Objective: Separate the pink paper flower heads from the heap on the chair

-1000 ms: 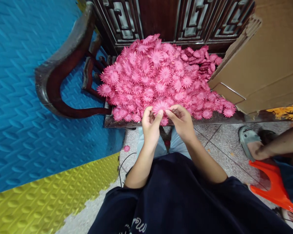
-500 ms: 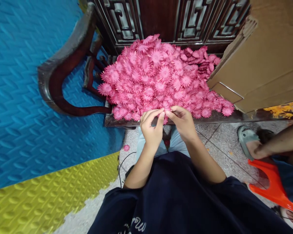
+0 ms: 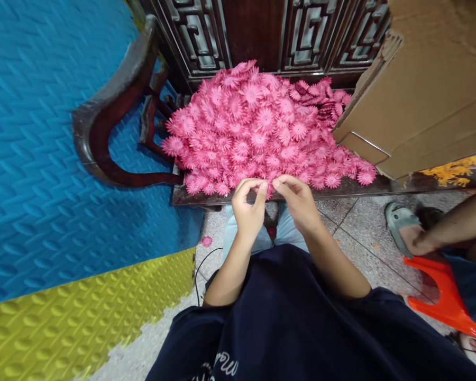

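Note:
A big heap of pink fabric flowers (image 3: 257, 127) covers the seat of a dark wooden chair (image 3: 341, 189). My left hand (image 3: 249, 206) and my right hand (image 3: 297, 201) meet at the heap's near edge, fingertips almost touching. Both pinch a small pink flower piece (image 3: 268, 191) between them; most of it is hidden by my fingers.
The chair's curved armrest (image 3: 103, 137) stands at the left over blue and yellow foam mats (image 3: 43, 185). A cardboard box (image 3: 428, 95) leans at the right. Another person's leg, a grey sandal (image 3: 400, 227) and an orange stool (image 3: 444, 296) are at right. One flower (image 3: 207, 241) lies on the floor.
My hands have closed together at the heap's edge; the flower that was spread open between my fingers a second ago is now folded small and mostly hidden.

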Action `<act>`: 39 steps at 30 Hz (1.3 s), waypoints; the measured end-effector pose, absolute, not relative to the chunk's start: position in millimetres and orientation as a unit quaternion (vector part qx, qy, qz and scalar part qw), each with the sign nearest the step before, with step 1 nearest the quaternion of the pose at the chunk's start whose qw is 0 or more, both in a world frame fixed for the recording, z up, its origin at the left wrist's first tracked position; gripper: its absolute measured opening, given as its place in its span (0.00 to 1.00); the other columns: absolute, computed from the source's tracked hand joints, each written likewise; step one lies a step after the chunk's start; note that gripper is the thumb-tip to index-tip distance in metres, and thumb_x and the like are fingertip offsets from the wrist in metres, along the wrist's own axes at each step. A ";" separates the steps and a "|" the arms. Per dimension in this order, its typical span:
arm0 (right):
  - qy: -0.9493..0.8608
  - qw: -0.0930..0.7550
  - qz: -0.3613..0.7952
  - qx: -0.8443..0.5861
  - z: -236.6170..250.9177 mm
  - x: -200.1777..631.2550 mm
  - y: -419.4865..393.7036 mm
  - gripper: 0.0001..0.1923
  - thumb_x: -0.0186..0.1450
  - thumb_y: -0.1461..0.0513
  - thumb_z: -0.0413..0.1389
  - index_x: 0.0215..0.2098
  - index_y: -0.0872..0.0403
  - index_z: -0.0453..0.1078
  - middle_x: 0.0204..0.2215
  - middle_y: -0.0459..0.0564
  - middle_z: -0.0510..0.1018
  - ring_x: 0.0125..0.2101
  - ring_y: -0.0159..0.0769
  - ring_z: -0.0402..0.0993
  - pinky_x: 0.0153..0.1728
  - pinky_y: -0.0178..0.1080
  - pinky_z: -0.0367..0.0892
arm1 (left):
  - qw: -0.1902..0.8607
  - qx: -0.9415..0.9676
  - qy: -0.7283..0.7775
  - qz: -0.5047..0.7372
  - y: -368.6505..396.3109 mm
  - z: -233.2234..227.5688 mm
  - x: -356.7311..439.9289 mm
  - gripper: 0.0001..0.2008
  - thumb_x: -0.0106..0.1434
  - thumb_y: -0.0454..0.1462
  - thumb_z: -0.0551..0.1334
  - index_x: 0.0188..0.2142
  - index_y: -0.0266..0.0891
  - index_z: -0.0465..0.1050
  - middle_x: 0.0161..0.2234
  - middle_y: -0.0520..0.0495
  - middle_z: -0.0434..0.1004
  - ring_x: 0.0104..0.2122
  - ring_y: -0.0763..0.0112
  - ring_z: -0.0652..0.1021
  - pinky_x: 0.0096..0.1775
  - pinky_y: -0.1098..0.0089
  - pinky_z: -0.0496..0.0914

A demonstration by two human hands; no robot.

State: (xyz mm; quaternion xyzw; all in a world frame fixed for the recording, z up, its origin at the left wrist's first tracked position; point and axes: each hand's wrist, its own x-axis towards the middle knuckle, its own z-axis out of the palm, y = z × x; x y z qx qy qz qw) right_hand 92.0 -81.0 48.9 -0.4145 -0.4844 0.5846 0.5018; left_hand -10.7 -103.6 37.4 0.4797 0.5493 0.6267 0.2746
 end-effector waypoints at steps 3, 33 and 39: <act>-0.495 0.498 0.576 -0.417 48.4 92.5 -84.2 0.05 0.56 0.59 0.58 0.25 0.52 0.72 0.24 0.43 0.72 0.29 0.29 0.67 0.36 0.36 0.63 | 0.311 0.442 0.549 0.638 -105.7 36.4 -9.6 0.06 0.58 0.38 0.60 0.28 0.38 0.72 0.27 0.51 0.72 0.29 0.75 0.71 0.34 0.74 0.65; -0.491 0.510 0.581 -0.402 43.7 96.3 -87.8 0.06 0.58 0.59 0.56 0.27 0.53 0.67 0.24 0.41 0.68 0.28 0.27 0.63 0.33 0.33 0.60 | 0.403 0.406 0.513 0.640 -105.4 35.9 -9.6 0.03 0.53 0.36 0.64 0.26 0.39 0.74 0.26 0.52 0.72 0.29 0.76 0.71 0.35 0.74 0.65; -0.499 0.511 0.570 -0.406 40.6 99.1 -86.3 0.05 0.58 0.59 0.57 0.27 0.52 0.67 0.24 0.41 0.68 0.28 0.27 0.64 0.33 0.33 0.61 | 0.510 0.297 0.490 0.642 -100.5 29.6 -6.1 0.03 0.51 0.37 0.64 0.24 0.39 0.74 0.25 0.54 0.73 0.29 0.77 0.71 0.36 0.75 0.66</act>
